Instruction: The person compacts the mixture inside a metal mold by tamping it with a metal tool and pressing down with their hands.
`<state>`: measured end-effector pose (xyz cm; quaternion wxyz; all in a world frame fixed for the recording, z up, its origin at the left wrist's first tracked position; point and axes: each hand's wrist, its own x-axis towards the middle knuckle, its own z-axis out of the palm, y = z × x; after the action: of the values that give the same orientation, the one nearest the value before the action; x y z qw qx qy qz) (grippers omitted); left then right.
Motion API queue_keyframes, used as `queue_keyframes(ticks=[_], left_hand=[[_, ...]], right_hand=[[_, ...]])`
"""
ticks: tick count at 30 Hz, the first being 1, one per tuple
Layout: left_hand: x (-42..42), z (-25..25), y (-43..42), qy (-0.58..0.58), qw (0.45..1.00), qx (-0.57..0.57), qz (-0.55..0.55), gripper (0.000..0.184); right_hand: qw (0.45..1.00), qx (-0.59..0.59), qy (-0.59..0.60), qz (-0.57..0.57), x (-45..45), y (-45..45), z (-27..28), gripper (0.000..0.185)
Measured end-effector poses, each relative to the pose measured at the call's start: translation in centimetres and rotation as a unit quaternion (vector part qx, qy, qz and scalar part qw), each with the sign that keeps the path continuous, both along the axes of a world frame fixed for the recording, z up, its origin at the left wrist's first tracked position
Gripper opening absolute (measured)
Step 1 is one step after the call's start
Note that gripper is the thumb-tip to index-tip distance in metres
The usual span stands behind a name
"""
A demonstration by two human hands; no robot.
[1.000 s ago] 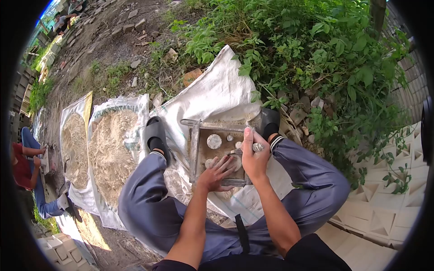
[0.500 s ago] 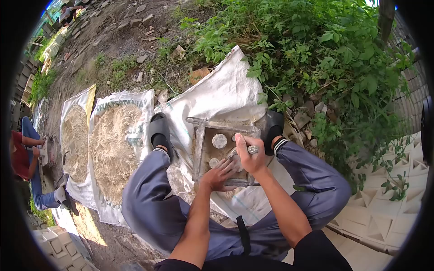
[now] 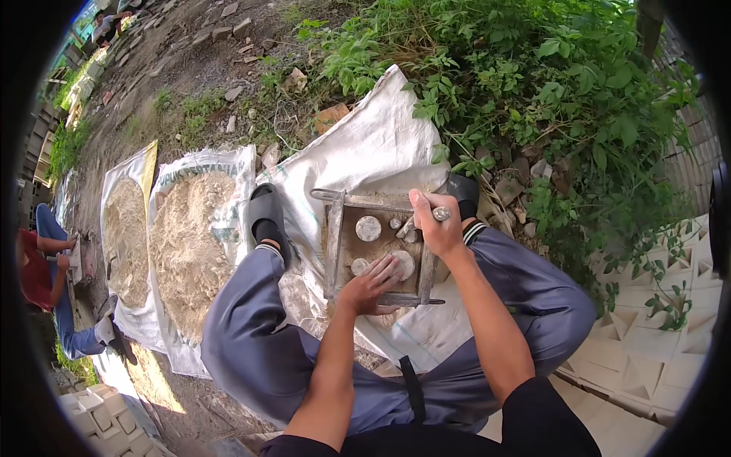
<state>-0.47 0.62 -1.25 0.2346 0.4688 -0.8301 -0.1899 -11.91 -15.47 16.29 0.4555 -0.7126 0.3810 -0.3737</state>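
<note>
A square frame [image 3: 333, 247] with dusty grey bars lies between my feet, with sandy material inside. Several pale round pieces rest in it, among them a disc [image 3: 368, 228] near the top and a larger disc [image 3: 402, 264] lower right. My left hand [image 3: 371, 288] lies flat with fingers stretched, its fingertips on the larger disc and its palm over the frame's lower bar. At the frame's upper right corner, my right hand [image 3: 438, 228] is wrapped round a grey, powder-coated tool [image 3: 441, 214] with a rounded handle end; its lower end points into the frame.
White sacking [image 3: 365, 160] spreads under the frame. To the left, open sacks hold a sand pile [image 3: 194, 244] and a smaller sand heap [image 3: 126, 244]. Another person [image 3: 46, 266] sits at far left. Leafy plants [image 3: 533, 99] grow upper right; patterned pale blocks [image 3: 632, 350] stand lower right.
My right hand has moved up and to the right with the tool, uncovering the larger disc and a small round piece. My left hand stays near the lower bar, fingers slightly shifted.
</note>
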Motion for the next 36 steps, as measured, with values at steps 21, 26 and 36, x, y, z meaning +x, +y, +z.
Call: queue_keyframes(ticks=[21,26,36], left_hand=[[-0.2,-0.1,0.5,-0.021,1.000,0.019,-0.006,0.084],[0.0,-0.1,0.1,-0.012,1.000,0.006,0.005,0.083],[-0.3,0.0,-0.1,-0.007,1.000,-0.001,0.012,0.084]], right_hand=[[0.986,0.095,-0.096,-0.100,-1.6,-2.0,-0.7,0.050],[0.938,0.026,-0.200,-0.281,-0.7,-1.2,-1.0,0.047],[0.987,-0.086,0.033,-0.134,1.6,-2.1,-0.6,0.044]])
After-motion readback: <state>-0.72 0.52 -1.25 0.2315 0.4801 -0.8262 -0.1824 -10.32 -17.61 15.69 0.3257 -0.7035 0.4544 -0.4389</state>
